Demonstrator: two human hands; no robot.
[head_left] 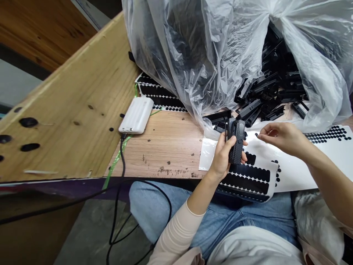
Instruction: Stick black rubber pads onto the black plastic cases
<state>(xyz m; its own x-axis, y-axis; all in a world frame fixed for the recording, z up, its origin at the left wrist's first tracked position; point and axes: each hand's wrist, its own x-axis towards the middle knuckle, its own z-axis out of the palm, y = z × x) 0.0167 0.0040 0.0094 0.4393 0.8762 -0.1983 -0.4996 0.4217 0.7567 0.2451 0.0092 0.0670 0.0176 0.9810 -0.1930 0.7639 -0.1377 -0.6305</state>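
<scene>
Wooden workbench (154, 147), seen from my remote post: left hand (220, 160) grips a black carbon-textured case (236, 141) over a sheet of black adhesive dots (289, 173); right hand (284, 138) pinches shut, anything held too small to tell. A hurried grip could drop the case.

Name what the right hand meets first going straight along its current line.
Most likely the black carbon-textured case held in the left hand, directly ahead of the right hand. Depth is unclear, so the line could pass just above it.
</scene>
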